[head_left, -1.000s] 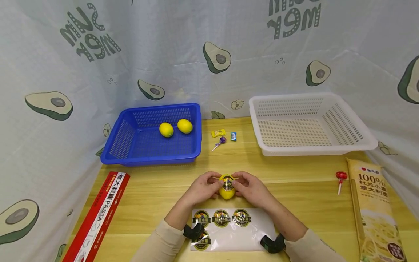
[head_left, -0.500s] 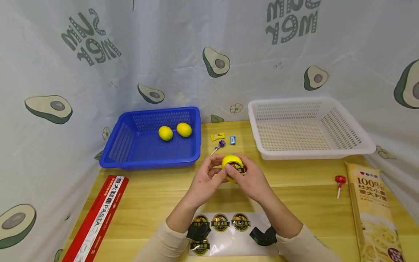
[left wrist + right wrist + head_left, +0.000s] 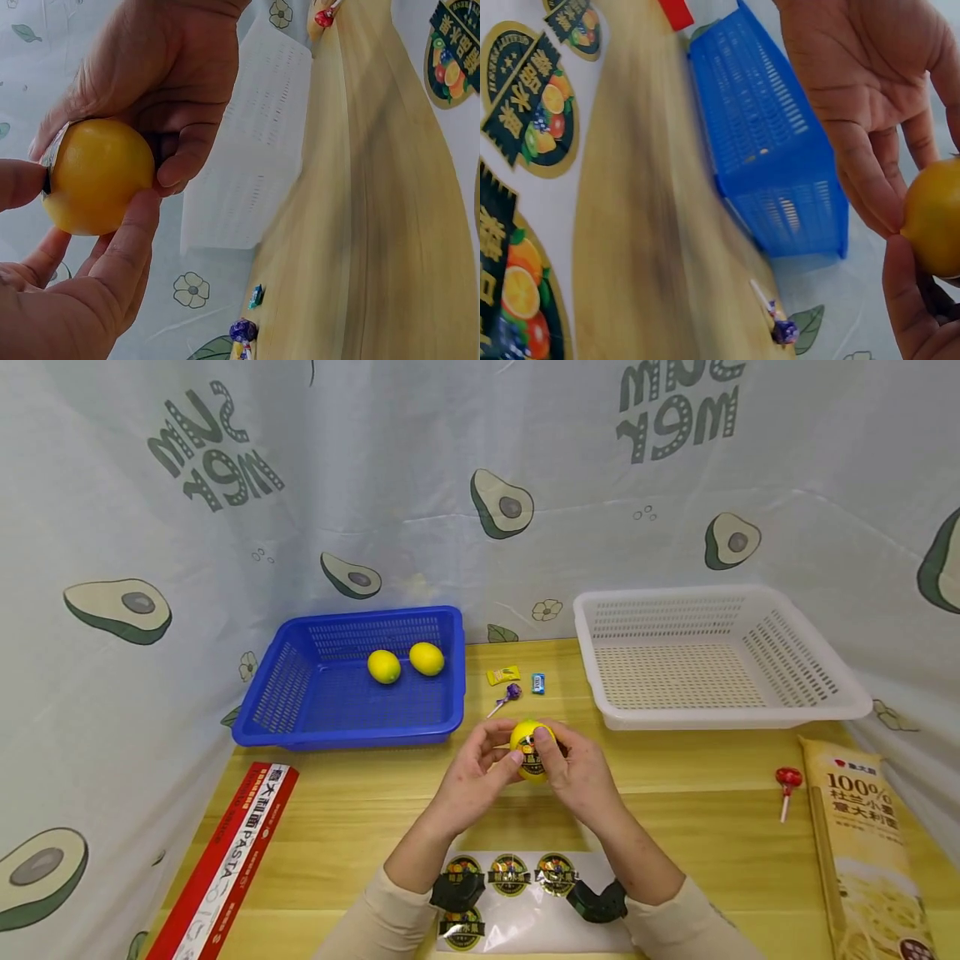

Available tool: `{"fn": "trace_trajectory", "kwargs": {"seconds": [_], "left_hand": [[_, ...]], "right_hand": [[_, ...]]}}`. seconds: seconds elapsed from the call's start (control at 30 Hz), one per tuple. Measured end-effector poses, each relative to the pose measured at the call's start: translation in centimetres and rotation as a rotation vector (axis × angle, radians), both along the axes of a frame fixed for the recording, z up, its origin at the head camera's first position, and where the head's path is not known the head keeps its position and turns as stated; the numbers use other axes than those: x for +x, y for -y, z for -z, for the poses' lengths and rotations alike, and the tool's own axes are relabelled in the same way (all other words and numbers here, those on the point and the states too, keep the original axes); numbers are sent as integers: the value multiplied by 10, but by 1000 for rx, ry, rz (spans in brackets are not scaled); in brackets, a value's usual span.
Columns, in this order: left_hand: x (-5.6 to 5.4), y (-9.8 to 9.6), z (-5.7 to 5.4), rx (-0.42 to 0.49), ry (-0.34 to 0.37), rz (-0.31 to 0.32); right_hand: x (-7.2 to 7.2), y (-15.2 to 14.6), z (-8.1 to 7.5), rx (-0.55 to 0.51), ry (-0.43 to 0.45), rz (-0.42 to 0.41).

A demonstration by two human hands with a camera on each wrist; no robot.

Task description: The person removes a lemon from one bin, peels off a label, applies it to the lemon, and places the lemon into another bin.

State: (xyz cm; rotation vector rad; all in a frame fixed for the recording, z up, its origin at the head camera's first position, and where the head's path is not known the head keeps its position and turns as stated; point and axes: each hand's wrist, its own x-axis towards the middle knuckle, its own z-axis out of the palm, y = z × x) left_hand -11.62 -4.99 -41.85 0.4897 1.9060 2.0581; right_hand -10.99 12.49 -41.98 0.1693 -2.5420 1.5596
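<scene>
A yellow lemon (image 3: 522,737) with a round dark fruit sticker (image 3: 532,762) on its near side is held above the table between both hands. My left hand (image 3: 471,772) grips its left side, thumb at the sticker's edge. From the right, my right hand (image 3: 581,777) holds it too, its thumb pressing on the sticker. In the left wrist view the lemon (image 3: 101,176) sits between the fingertips of both hands, the sticker's edge at its left. Below the forearms lies a sheet of stickers (image 3: 540,918) with several round labels.
Two lemons (image 3: 384,667) lie in a blue basket (image 3: 352,735) at back left. A white basket (image 3: 735,717) stands at back right. Small candies and a purple lollipop (image 3: 513,692) lie between them. A red pasta box (image 3: 225,860), a red lollipop (image 3: 788,778) and a pasta bag (image 3: 862,827) flank the workspace.
Both hands have lifted the lemon up and away from the sticker sheet. The lemon has been turned in the fingers, and the right thumb has shifted over the sticker.
</scene>
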Motion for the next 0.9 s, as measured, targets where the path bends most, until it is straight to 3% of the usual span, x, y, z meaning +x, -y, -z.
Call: {"fn": "trace_trajectory", "kwargs": {"seconds": [0.2, 0.4, 0.47, 0.7, 0.9], "left_hand": [[-1, 2, 4, -55, -27, -48], [2, -1, 10, -397, -200, -213], [1, -2, 13, -458, -253, -245], [-1, -2, 17, -402, -380, -267], [-2, -2, 17, -377, -448, -313]], "right_hand": [[1, 10, 11, -12, -69, 73], [8, 22, 19, 17, -187, 41], [10, 25, 20, -13, -195, 23], [12, 30, 20, -164, -164, -19], [10, 30, 20, -191, -165, -18]]}}
